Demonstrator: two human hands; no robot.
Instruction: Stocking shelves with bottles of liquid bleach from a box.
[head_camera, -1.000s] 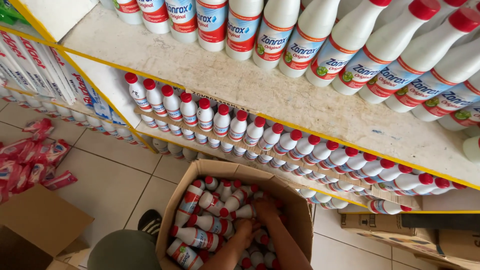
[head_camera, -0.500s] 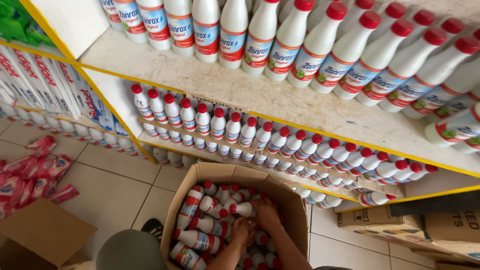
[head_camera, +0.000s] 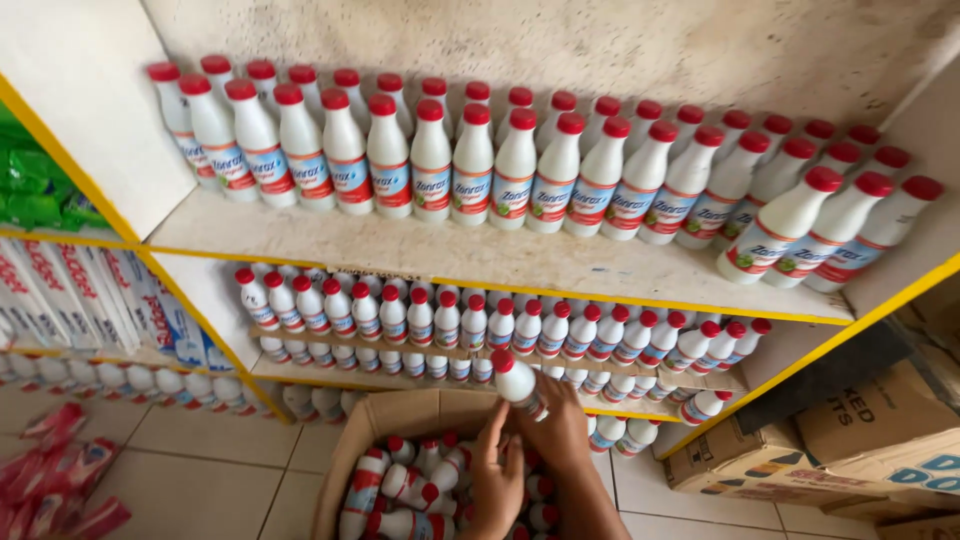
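White-painted shelves (head_camera: 560, 262) with yellow edges carry rows of white bottles (head_camera: 470, 165) with red caps. Below, near the bottom edge, a cardboard box (head_camera: 400, 415) holds more, lying down. The right hand (head_camera: 560, 430) is closed around one bottle (head_camera: 518, 384), lifted above the box's back rim, cap up-left. A firm hold around the body suits it best. The left hand (head_camera: 497, 478) reaches palm-down into the box; its grip cannot be told.

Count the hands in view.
2. Left hand reaches into the box among loose bottles; right hand beside it holds one bottle above the box. None seem hidden.
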